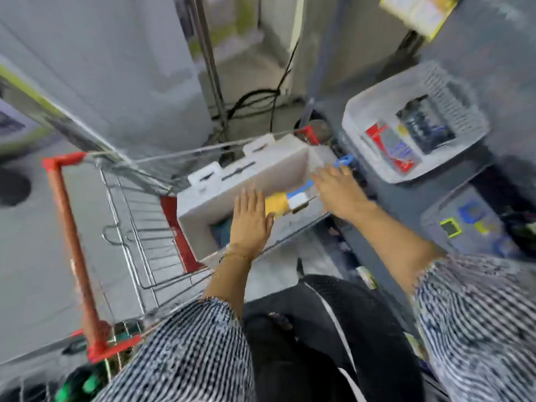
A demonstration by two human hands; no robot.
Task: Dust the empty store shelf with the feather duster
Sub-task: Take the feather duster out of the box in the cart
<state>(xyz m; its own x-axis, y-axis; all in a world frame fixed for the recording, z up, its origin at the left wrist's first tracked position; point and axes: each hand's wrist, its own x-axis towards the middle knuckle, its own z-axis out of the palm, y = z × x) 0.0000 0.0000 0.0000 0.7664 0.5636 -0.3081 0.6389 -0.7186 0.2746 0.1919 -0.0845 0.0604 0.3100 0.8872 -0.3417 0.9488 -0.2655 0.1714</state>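
The frame is blurred by motion. My left hand [250, 219] hovers flat, fingers spread, over the near end of a white plastic bin [203, 210] that sits in a wire shopping cart [136, 227]. My right hand [338, 188] reaches over the bin's far right end, fingers apart, holding nothing. Yellow, blue and white packets [290, 198] lie in the bin between my hands. No feather duster is visible. A grey shelf surface [406, 204] lies to the right.
A white lattice basket [452, 91] with packaged goods stands on the grey shelf at the right. Another clear container [470, 221] with coloured items is below it. The cart's red handle [72, 239] runs along the left. Black cables [261, 103] hang behind.
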